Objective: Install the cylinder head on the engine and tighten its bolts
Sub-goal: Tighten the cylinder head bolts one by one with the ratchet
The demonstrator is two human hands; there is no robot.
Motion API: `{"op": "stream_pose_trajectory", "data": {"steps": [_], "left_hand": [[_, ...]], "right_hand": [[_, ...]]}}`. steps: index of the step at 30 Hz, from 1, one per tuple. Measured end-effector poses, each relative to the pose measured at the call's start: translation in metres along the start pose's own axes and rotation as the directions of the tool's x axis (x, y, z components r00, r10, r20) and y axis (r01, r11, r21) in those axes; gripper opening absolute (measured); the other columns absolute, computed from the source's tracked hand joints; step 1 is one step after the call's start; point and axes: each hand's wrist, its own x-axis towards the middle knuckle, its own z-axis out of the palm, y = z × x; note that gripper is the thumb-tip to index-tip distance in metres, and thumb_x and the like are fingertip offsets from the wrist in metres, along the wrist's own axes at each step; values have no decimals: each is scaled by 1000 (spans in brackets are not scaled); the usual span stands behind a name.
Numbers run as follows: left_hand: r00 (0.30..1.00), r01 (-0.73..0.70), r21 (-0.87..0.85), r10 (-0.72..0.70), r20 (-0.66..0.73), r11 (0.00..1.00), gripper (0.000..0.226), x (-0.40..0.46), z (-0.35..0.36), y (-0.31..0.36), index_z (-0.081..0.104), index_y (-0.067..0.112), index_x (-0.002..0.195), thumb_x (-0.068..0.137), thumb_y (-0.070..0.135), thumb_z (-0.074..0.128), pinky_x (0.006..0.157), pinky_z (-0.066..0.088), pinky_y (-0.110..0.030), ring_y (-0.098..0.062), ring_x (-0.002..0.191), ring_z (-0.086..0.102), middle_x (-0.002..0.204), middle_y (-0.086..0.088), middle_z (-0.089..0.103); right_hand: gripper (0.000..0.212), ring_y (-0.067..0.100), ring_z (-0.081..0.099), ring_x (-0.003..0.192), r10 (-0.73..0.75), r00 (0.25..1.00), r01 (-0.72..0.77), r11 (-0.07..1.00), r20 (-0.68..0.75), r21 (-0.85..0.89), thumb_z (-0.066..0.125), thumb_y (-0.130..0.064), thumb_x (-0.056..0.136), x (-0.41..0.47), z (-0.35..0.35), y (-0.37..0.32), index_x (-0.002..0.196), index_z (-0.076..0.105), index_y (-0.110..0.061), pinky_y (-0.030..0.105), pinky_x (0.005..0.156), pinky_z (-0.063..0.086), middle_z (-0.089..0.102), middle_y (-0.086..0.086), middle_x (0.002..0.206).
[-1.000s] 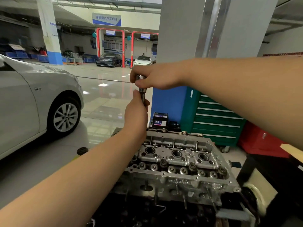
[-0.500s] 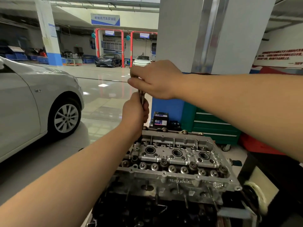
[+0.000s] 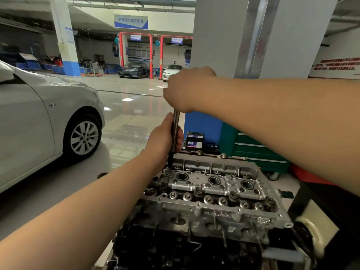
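Cylinder head (image 3: 214, 191) sits on engine block (image 3: 185, 248), near centre. Left hand (image 3: 163, 142) grips upright tool shaft (image 3: 174, 131) at far-left corner; right hand (image 3: 187, 88) grips its top.

- The person's bare left hand (image 3: 164, 141) is reaching forward from the lower left, forearm stretched diagonally, fingers curling round the slim, upright grey metal tool shaft (image 3: 175, 131).
- The bare right hand (image 3: 187, 89) is hovering directly above it, arm crossing in from the right edge, knuckles up, fingers closing over the shaft's top end.
- Both wrists are sitting nearly straight, the two hands stacked one above the other, just apart.
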Motion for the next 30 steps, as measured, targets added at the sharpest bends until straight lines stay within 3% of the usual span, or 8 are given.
{"op": "stream_pose_trajectory", "data": {"steps": [7, 11, 14, 17, 22, 24, 27, 30], "left_hand": [[970, 100, -111, -72, 230, 989, 45, 5, -6, -7, 32, 21, 52, 95, 31, 28, 47, 17, -26, -18, 49, 14, 51, 0, 21], [957, 86, -53, -68, 284, 995, 41, 8, -6, -7, 32, 21, 55, 94, 31, 29, 47, 19, -26, -18, 49, 14, 52, 2, 21], [943, 89, -88, -56, 328, 992, 42, 10, -11, -9, 33, 20, 54, 94, 30, 29, 47, 20, -26, -17, 48, 14, 51, 2, 20], [937, 86, -117, -41, 348, 989, 45, 10, -15, -10, 37, 19, 54, 97, 31, 29, 47, 22, -27, -17, 48, 18, 51, 0, 24], [963, 28, -50, -13, 269, 998, 61, 11, -14, -17, 49, 15, 59, 105, 53, 35, 51, 30, -29, -21, 50, 31, 56, -7, 36], [945, 54, -87, -23, 325, 995, 55, 12, -16, -19, 44, 17, 55, 102, 43, 32, 48, 27, -26, -19, 48, 23, 52, -3, 30], [920, 113, -136, -52, 389, 984, 53, 14, -18, -19, 36, 19, 51, 100, 38, 28, 47, 19, -25, -17, 48, 13, 49, 0, 20], [919, 118, -117, -64, 388, 986, 52, 17, -16, -19, 35, 20, 52, 99, 40, 29, 46, 20, -24, -16, 46, 14, 49, 1, 20]], "right_hand": [[49, 11, 51, 72, -137, 984, 172, 906, -118, 386, 25, -67, 105, 1, 13, 16, 102, 56, -30, 33, 61, 32, 55, -11, 78], [49, 7, 50, 130, -306, 952, 212, 658, -1, 722, 30, -69, 103, -1, 28, 46, 150, 35, -56, 29, 108, 34, 49, -17, 154], [55, 13, 60, 104, -207, 977, 189, 719, -54, 668, 28, -76, 96, 0, 33, 39, 133, 49, -41, 31, 84, 41, 66, -14, 118], [48, 12, 48, 70, -94, 981, 164, 872, -171, 461, 27, -68, 102, -2, 27, 18, 103, 50, -26, 33, 57, 27, 51, -10, 78], [35, 25, 42, 61, 51, 997, -57, 993, -66, -99, 34, -36, 109, 0, 0, -3, 119, 62, -17, 33, 51, 33, 45, 6, 76], [43, 24, 43, 60, 60, 994, -74, 985, -96, -156, 33, -43, 110, -1, -7, -16, 99, 61, -12, 33, 51, 30, 46, 7, 74], [68, 23, 46, 63, 52, 988, -52, 999, -143, -1, 22, -69, 104, -5, -10, -14, 82, 56, -15, 32, 54, 26, 50, 2, 73], [55, 21, 53, 98, -146, 985, 82, 872, 97, 483, 29, -66, 106, -8, -9, 16, 132, 57, -26, 34, 76, 37, 58, -7, 107]]}}
